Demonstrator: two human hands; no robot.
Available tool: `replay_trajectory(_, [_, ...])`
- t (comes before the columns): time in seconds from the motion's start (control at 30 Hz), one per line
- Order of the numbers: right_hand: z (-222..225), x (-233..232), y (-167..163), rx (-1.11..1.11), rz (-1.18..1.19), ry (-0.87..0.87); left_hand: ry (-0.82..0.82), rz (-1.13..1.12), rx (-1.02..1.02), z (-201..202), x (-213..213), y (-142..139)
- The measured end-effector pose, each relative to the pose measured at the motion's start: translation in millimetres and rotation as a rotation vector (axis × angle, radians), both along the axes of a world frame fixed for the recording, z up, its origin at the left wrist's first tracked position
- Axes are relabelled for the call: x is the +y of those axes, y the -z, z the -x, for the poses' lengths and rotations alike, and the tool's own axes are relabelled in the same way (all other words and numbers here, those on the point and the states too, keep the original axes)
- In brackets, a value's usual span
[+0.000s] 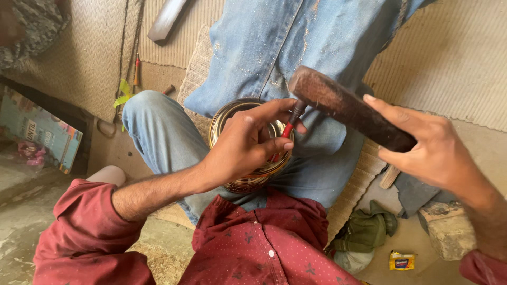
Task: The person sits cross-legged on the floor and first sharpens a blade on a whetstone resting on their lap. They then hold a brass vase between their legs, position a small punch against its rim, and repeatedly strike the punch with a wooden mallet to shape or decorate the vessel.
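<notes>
Off to the left, a colourful printed box (39, 132) leans against the wall by the woven mat (90, 63), and a small red-handled tool (137, 71) lies beside a scrap of green leaf (123, 94), all well out of the person's reach.

The person sits cross-legged on the floor in blue jeans (274, 47) and a dark red shirt (264, 248). A round brass bowl (240, 182) with dark patterned sides rests in the lap, wedged between the thighs; I judge the legs serve as a soft cradle that keeps it from rolling under blows.

The left hand (248, 142) reaches across the bowl's mouth, fingers closed around a slim red-handled chisel (288, 128). The thumb and forefinger pinch it near the top while the rest of the hand lies on the rim, which seems to steady both tool and bowl. The chisel tilts, its lower end hidden behind the fingers, so I cannot tell exactly where it meets the metal.

The wooden mallet (348, 108), dark and worn, has its blunt end right at the chisel's top. The right hand (428, 148) grips it around the body with the forefinger stretched along it, a short hold that suits light, controlled taps.

Further right, a crumpled green cloth (367, 229), a small yellow packet (402, 260) and a rough stone block (449, 227) lie on the floor.
</notes>
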State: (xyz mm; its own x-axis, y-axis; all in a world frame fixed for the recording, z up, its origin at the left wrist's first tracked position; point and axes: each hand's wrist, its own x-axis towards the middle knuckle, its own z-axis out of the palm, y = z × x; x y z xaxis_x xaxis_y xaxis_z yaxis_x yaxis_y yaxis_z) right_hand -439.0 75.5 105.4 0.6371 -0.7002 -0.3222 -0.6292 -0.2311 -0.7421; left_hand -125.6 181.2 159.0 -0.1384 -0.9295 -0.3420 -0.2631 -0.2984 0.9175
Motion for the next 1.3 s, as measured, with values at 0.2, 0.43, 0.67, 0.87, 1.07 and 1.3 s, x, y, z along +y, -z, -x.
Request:
replay_trajectory(0.2, [-5.5,-15.4,-15.9,0.155,-0.021,-0.033,-0.127,0.011,-0.027,6.0,8.8,-4.9])
replay_trajectory(0.43, [-14.3,-21.7,-44.7,0.035,0.231,-0.201,-0.146,0.104,-0.049,6.9,19.6,-10.3])
replay_trajectory(0.67, [-11.4,-14.0,-53.0,0.253,0.213,-0.271,-0.081,0.159,-0.045,7.3,22.1,-12.5])
replay_trajectory(0.87, [12.5,25.7,-34.3,-0.072,0.445,-0.112,0.075,0.33,-0.079,4.1,20.2,-9.6])
replay_trajectory(1.07, [27.3,76.3,-6.1,-0.016,0.432,0.048,0.198,0.346,-0.108,4.1,12.8,-7.4])
replay_trajectory(1.3, [27.5,116.7,8.6,-0.222,0.251,0.326,0.399,0.341,-0.218,8.0,0.1,-4.0])
